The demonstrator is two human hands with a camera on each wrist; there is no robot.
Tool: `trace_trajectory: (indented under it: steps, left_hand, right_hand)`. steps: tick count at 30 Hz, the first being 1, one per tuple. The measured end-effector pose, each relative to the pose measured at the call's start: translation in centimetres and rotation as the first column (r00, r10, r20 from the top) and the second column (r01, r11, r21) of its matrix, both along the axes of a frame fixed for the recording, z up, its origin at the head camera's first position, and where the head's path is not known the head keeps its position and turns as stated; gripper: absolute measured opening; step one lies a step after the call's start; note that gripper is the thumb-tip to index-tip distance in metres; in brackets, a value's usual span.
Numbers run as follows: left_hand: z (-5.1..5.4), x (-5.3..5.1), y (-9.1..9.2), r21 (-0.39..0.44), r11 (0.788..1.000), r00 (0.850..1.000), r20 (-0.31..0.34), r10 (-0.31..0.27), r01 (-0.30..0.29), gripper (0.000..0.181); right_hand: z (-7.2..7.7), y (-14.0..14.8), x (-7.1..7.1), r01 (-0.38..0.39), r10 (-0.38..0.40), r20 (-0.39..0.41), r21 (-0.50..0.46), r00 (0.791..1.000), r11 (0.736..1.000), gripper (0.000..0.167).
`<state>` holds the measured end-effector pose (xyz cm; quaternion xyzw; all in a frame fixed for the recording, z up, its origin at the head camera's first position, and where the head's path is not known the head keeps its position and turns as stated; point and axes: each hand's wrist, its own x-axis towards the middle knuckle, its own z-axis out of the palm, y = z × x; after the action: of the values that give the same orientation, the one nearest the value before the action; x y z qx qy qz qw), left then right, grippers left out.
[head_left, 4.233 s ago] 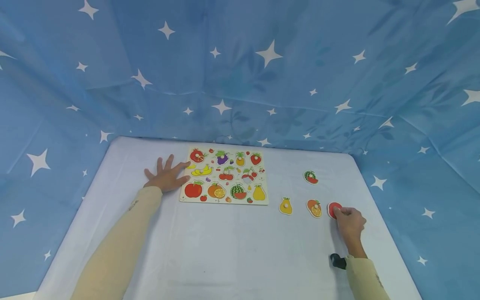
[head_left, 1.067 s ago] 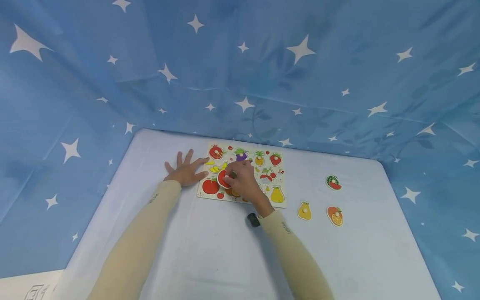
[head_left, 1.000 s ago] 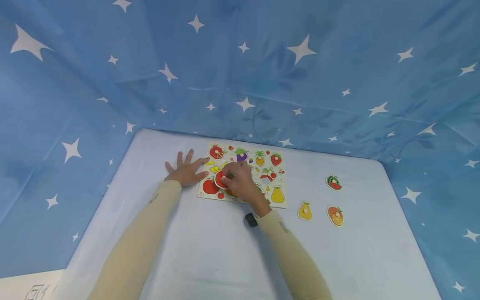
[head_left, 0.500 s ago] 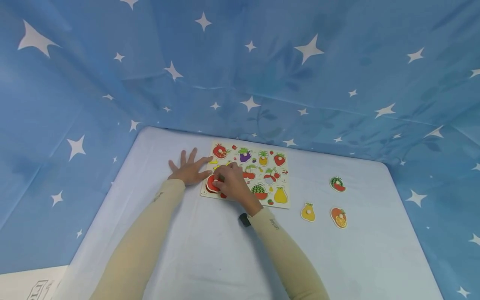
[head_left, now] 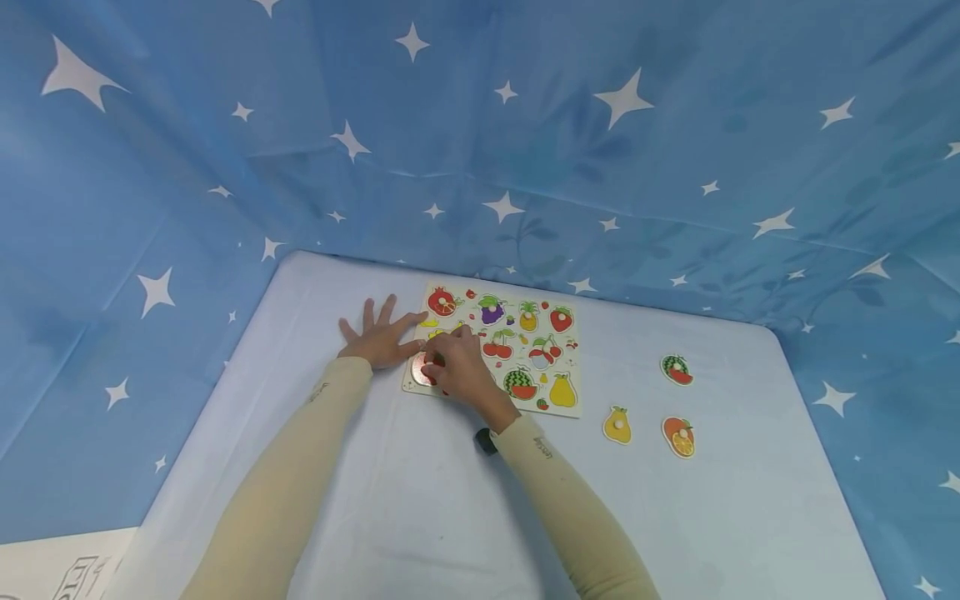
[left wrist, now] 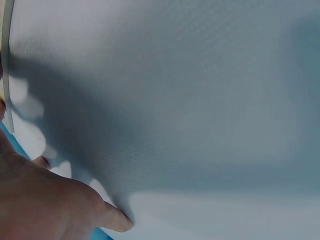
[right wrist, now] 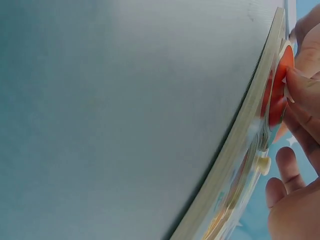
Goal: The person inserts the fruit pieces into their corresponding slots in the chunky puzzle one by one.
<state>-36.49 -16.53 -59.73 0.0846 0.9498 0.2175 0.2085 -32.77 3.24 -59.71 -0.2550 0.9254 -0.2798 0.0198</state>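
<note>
A blue, starry curtain (head_left: 465, 117) hangs behind the white table (head_left: 420, 508). The red apple piece (head_left: 420, 372) is at the near left corner of the fruit puzzle board (head_left: 572, 409), pinched by the right hand (head_left: 465, 371). The left hand (head_left: 380, 342) spreads wide at the board's left edge. A pear piece (head_left: 617, 428), orange piece (head_left: 676, 430) and watermelon piece (head_left: 673, 375) lie toward the table's right edge.

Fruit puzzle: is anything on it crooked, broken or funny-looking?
Yes, the red piece in the right hand looks a bit odd: the right wrist view shows it raised off the board, not lying flat. The watermelon, pear and orange pieces lie loose beside the board. I see nothing broken.
</note>
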Motion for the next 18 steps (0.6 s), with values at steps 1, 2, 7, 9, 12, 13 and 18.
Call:
trace_trajectory:
  steps: [1, 2, 7, 9, 12, 13, 18]
  left_hand:
    - [0.13, 0.05, 0.02, -0.001, 1.000, 1.000, -0.001, -0.002, 0.002, 0.067]
    - [0.20, 0.09, 0.07, -0.007, 1.000, 1.000, 0.000, -0.004, 0.004, 0.067]
    - [0.57, 0.20, 0.29, -0.031, 0.999, 1.000, 0.003, -0.006, 0.007, 0.066]
    - [0.58, 0.13, 0.32, -0.037, 0.999, 1.000, 0.006, -0.007, 0.007, 0.066]
    - [0.48, 0.01, 0.30, -0.039, 0.999, 1.000, 0.010, -0.005, 0.006, 0.067]
    - [0.44, -0.04, 0.28, -0.040, 0.999, 1.000, 0.012, -0.005, 0.005, 0.067]
    - [0.47, 0.02, 0.16, -0.041, 0.999, 1.000, 0.013, -0.004, 0.005, 0.068]
  right_hand:
    - [-0.01, -0.05, 0.01, -0.004, 0.004, -0.002, 0.003, 1.000, 1.000, 0.007]
    - [-0.02, -0.08, 0.03, -0.008, 0.008, -0.005, 0.005, 1.000, 1.000, 0.006]
    - [-0.12, -0.16, 0.14, -0.011, 0.011, -0.006, 0.014, 1.000, 1.000, 0.008]
    - [-0.18, -0.18, 0.17, -0.010, 0.010, -0.014, 0.019, 1.000, 1.000, 0.008]
    - [-0.27, -0.25, 0.15, -0.010, 0.011, -0.025, 0.030, 1.000, 0.999, 0.008]
    - [-0.29, -0.28, 0.14, -0.008, 0.009, -0.025, 0.035, 1.000, 0.999, 0.009]
    - [-0.39, -0.43, 0.19, 0.002, 0.000, -0.029, 0.063, 1.000, 0.998, 0.010]
